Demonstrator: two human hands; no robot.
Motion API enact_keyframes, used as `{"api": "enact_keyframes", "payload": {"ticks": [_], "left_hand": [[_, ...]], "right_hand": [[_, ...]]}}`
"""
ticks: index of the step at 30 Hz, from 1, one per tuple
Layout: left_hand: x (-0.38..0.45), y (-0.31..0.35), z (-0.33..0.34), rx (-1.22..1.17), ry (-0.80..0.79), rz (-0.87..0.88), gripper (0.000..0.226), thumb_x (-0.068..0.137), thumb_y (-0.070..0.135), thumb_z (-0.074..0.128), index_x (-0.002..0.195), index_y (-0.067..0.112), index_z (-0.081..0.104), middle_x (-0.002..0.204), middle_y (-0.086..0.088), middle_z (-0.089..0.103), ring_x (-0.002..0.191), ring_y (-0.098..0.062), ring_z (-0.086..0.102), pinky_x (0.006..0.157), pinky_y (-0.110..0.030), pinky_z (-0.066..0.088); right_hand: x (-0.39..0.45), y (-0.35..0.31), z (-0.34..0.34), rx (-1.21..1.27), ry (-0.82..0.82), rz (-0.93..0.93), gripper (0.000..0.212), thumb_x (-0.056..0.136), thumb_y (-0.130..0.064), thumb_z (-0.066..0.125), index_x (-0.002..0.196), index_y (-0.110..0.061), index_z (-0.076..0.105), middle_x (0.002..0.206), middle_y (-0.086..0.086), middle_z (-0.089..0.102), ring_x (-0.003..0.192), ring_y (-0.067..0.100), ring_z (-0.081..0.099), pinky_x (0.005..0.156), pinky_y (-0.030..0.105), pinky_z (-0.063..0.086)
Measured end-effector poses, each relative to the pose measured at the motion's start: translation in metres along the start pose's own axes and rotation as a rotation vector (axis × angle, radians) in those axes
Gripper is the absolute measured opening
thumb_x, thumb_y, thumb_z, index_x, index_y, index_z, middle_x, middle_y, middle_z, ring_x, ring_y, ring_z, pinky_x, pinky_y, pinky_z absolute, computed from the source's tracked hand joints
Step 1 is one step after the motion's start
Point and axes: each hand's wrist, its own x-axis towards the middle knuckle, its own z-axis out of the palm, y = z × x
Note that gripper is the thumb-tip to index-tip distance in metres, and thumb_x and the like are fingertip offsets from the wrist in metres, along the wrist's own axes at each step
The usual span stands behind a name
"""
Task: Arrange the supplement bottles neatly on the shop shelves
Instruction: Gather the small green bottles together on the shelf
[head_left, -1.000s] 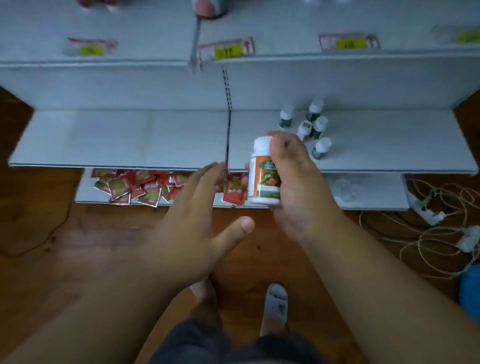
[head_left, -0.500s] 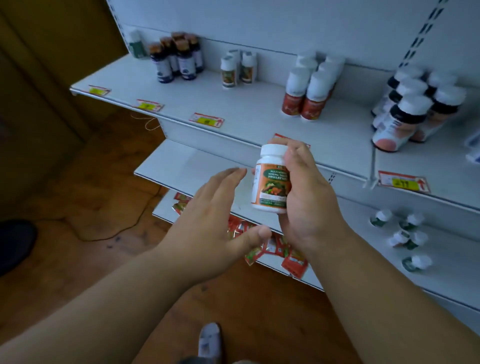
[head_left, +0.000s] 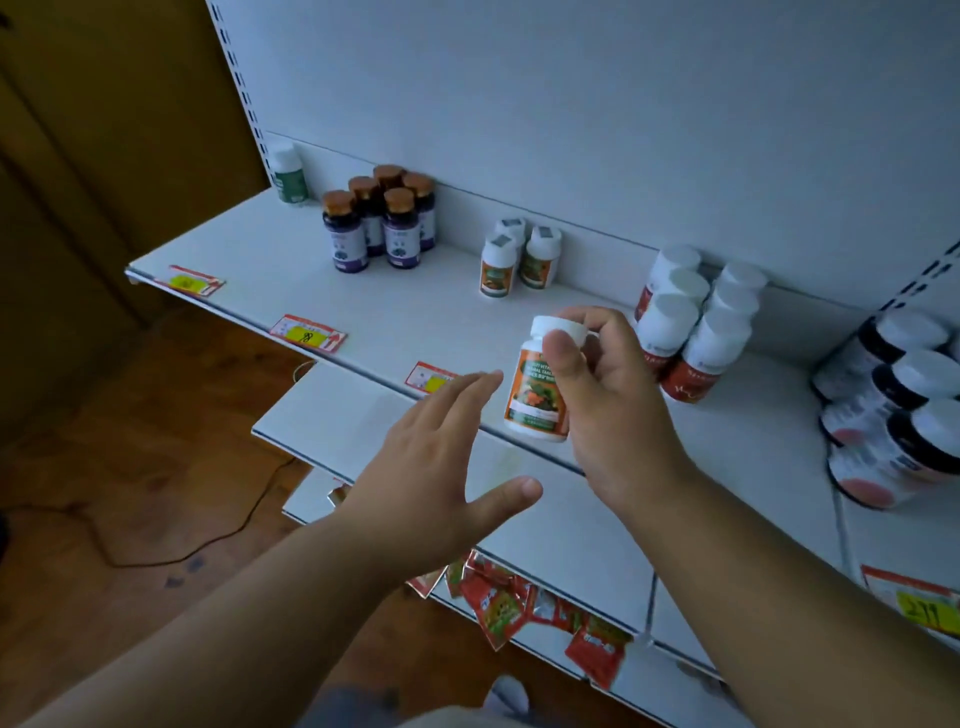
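White shop shelving fills the frame, wood floor at lower left. Upper shelf (head_left: 415, 317) runs from left-centre to the right edge; price tags along its front lip.

On the shelf, left to right:
- green bottle (head_left: 289, 174), alone at the back, upper left
- dark bottles (head_left: 382, 221), brown caps, tight cluster
- orange pair (head_left: 519, 260), white caps, side by side near the back wall
- red-label bottles (head_left: 691, 322), two rows, centre right
- black-collar bottles (head_left: 898, 405) at the right edge, some apparently leaning or on their sides

Right hand (head_left: 602, 400) grips the held bottle (head_left: 540, 389) at centre frame: thumb on the cap's front, fingers curled behind. Bottle upright, orange label toward the camera, in the air above the shelf's front edge, touching nothing else. Its label looks like the orange pair's.

Left hand (head_left: 431, 457) holds nothing, fingers straight and spread, palm down, just left of the bottle and clear of it.

Lower shelves: red sachets (head_left: 498, 603) hang over the lowest edge, bottom centre.

Step, as judged: carrying a bottle to its matching group; placement not yet done.

Next move, as judged: reach up-left, set the bottle down upright beside or in front of the orange pair, label forward, without knocking them. Clear shelf space lies in front of the pair.
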Motion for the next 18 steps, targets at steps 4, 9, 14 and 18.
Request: {"api": "enact_keyframes", "payload": {"ticks": [4,9,14,18], "left_hand": [[0.045,-0.022,-0.010,0.060,-0.015,0.012,0.093,0.081,0.081,0.040,0.153,0.038,0.002,0.161,0.014,0.010,0.146,-0.008,0.011,0.110,-0.023,0.008],[0.127,-0.064,-0.032,0.121,0.050,0.049,0.093,0.083,0.075,0.045,0.155,0.030,0.008,0.163,0.005,0.010,0.148,-0.016,0.009,0.115,-0.030,0.009],[0.192,-0.103,-0.023,0.296,-0.024,0.225,0.094,0.088,0.068,0.045,0.156,0.019,0.003,0.164,-0.003,-0.006,0.150,-0.021,-0.008,0.115,-0.035,-0.003],[0.243,-0.119,-0.030,0.345,-0.066,0.321,0.094,0.092,0.063,0.042,0.156,0.015,-0.009,0.164,-0.004,-0.013,0.149,-0.019,-0.017,0.117,-0.035,-0.008]], "right_hand": [[0.052,0.006,-0.009,-0.125,0.091,-0.001,0.044,0.077,-0.066,0.069,0.107,-0.036,0.057,0.100,-0.012,0.071,0.095,0.006,0.069,0.080,0.031,0.055],[0.132,0.007,0.009,-0.425,0.104,-0.009,0.040,0.079,-0.049,0.075,0.112,-0.032,0.059,0.108,-0.010,0.068,0.099,0.004,0.064,0.083,0.024,0.055],[0.186,0.045,0.014,-0.699,0.268,0.049,0.041,0.083,-0.039,0.076,0.120,-0.029,0.061,0.113,-0.005,0.063,0.097,0.009,0.062,0.077,0.022,0.050],[0.219,0.051,0.015,-0.828,0.315,0.079,0.036,0.082,-0.027,0.077,0.115,-0.023,0.065,0.105,-0.004,0.067,0.090,0.012,0.065,0.078,0.030,0.053]]}}
